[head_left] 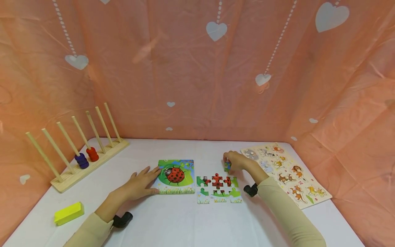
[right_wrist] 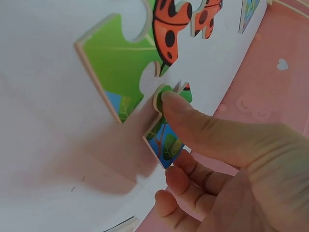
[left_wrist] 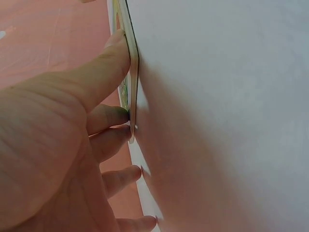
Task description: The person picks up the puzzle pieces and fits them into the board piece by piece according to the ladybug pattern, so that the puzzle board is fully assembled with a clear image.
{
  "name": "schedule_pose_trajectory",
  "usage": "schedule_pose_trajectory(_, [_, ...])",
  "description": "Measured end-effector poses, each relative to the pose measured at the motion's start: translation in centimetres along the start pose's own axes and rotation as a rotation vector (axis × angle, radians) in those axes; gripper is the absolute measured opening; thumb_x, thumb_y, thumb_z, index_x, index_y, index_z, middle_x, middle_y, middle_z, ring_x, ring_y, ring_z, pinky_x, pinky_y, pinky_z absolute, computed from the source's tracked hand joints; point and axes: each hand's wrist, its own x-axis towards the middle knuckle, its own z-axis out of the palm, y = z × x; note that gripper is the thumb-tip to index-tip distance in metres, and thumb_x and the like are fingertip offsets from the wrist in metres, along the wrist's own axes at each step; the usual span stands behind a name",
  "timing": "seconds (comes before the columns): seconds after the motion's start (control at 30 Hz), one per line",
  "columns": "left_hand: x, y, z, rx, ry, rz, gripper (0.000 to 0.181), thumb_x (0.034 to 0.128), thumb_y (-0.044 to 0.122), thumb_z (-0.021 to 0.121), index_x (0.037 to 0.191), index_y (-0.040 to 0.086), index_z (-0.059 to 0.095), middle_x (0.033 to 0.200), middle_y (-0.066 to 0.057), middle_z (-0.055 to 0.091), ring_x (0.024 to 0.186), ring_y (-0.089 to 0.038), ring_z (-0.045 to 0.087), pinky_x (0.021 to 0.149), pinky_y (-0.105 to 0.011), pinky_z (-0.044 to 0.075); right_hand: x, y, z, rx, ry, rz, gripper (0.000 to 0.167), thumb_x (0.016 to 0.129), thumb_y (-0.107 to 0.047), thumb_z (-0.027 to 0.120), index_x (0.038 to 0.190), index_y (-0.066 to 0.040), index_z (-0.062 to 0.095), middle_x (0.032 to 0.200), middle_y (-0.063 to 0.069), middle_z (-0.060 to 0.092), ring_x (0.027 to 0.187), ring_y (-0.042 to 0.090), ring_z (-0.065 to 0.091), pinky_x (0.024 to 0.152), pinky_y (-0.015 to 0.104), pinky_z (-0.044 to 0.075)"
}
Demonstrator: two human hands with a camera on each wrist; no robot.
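My right hand point(head_left: 236, 161) pinches a jigsaw piece point(right_wrist: 166, 135) with green leaves on blue between thumb and fingers, just above the table. Beside it, several ladybug jigsaw pieces point(head_left: 217, 180) lie in rows with gaps between some of them; a green and red piece point(right_wrist: 116, 63) is nearest in the right wrist view. My left hand point(head_left: 139, 184) rests with spread fingers at the left edge of a square ladybug picture board point(head_left: 175, 176). In the left wrist view its thumb point(left_wrist: 108, 63) and fingertips touch that board's edge.
A wooden peg rack point(head_left: 92, 164) with purple rings point(head_left: 81, 161) and red rings point(head_left: 92, 154) stands at the left. A yellow block point(head_left: 69, 213) lies at the front left. An animal puzzle board point(head_left: 285, 175) lies at the right, under my right forearm. A pink curtain point(head_left: 191, 85) surrounds the white table point(head_left: 172, 223).
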Motion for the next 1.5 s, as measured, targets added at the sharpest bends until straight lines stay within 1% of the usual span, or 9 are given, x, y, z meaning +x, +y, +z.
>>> schedule_pose_trajectory(0.2, [-0.1,0.1,-0.1,0.005,0.0,0.003,0.08,0.0901,0.045,0.07,0.151,0.001,0.041,0.156,-0.021,0.036,0.141,-0.054,0.025,0.098,-0.083,0.019,-0.2,0.0,-0.1,0.036,0.005,-0.008,0.043,0.073,-0.001,0.087,0.106,-0.002,0.06,0.1,0.01,0.057,0.093,0.025,0.055,0.085,0.041,0.051])
schedule_pose_trajectory(0.3, [-0.2,0.2,-0.1,-0.001,0.001,0.003,0.081,0.09,0.044,0.071,0.151,0.001,0.04,0.156,-0.021,0.036,0.142,-0.054,0.025,0.098,-0.083,0.019,-0.2,0.2,-0.3,0.075,0.009,-0.024,0.041,0.073,0.004,0.084,0.104,-0.002,0.059,0.097,0.01,0.056,0.088,0.024,0.053,0.08,0.038,0.05])
schedule_pose_trajectory(0.53, [-0.3,0.2,-0.2,-0.004,-0.004,-0.001,0.081,0.0899,0.045,0.071,0.151,0.001,0.04,0.156,-0.021,0.036,0.142,-0.054,0.024,0.098,-0.083,0.018,-0.1,1.1,-1.0,0.179,0.036,-0.16,0.026,0.074,0.018,0.068,0.094,0.002,0.063,0.084,0.012,0.057,0.074,0.019,0.047,0.065,0.03,0.043])
schedule_pose_trajectory(0.67, [-0.3,0.1,-0.2,0.0,0.0,-0.005,0.081,0.0899,0.044,0.071,0.151,0.001,0.04,0.156,-0.021,0.036,0.142,-0.054,0.024,0.099,-0.083,0.018,0.3,0.7,-1.4,0.274,0.054,-0.227,0.023,0.077,0.02,0.063,0.094,0.005,0.063,0.081,0.011,0.055,0.07,0.017,0.044,0.061,0.028,0.039])
schedule_pose_trajectory(0.9, [-0.4,0.0,0.0,0.005,0.007,-0.005,0.08,0.0894,0.044,0.072,0.15,0.0,0.042,0.155,-0.022,0.037,0.141,-0.054,0.026,0.097,-0.082,0.021,2.3,-2.0,-0.7,0.307,0.138,-0.309,0.012,0.083,0.012,0.068,0.093,0.005,0.064,0.076,0.006,0.057,0.07,0.012,0.05,0.065,0.027,0.045])
schedule_pose_trajectory(1.03, [-0.4,0.1,-0.2,-0.009,0.003,-0.01,0.08,0.0899,0.044,0.071,0.151,0.001,0.041,0.156,-0.022,0.036,0.142,-0.053,0.024,0.098,-0.082,0.019,3.8,-4.3,-0.2,0.304,0.15,-0.341,0.01,0.086,0.01,0.067,0.095,0.005,0.067,0.077,0.006,0.059,0.07,0.012,0.051,0.064,0.026,0.045])
schedule_pose_trajectory(1.27, [-0.3,0.2,-0.1,-0.009,-0.004,-0.012,0.08,0.0902,0.043,0.071,0.151,0.001,0.041,0.156,-0.022,0.036,0.142,-0.054,0.024,0.098,-0.083,0.018,6.0,-8.6,1.0,0.307,0.147,-0.341,0.021,0.084,0.016,0.066,0.1,0.003,0.068,0.083,0.01,0.063,0.076,0.018,0.059,0.068,0.027,0.051])
schedule_pose_trajectory(1.4, [-0.2,0.2,-0.2,-0.006,-0.001,-0.009,0.079,0.0903,0.042,0.071,0.15,0.001,0.041,0.156,-0.022,0.036,0.142,-0.054,0.024,0.098,-0.083,0.019,6.7,-10.1,2.1,0.292,0.157,-0.339,0.025,0.082,0.018,0.065,0.101,0.002,0.069,0.086,0.011,0.064,0.079,0.02,0.059,0.067,0.026,0.05])
schedule_pose_trajectory(1.5, [-0.2,0.3,-0.2,-0.003,0.001,-0.006,0.079,0.0902,0.042,0.072,0.15,0.0,0.041,0.155,-0.022,0.037,0.141,-0.055,0.025,0.098,-0.083,0.019,6.8,-11.2,2.8,0.256,0.16,-0.294,0.025,0.083,0.014,0.07,0.103,0.0,0.068,0.087,0.011,0.064,0.078,0.021,0.058,0.066,0.028,0.049])
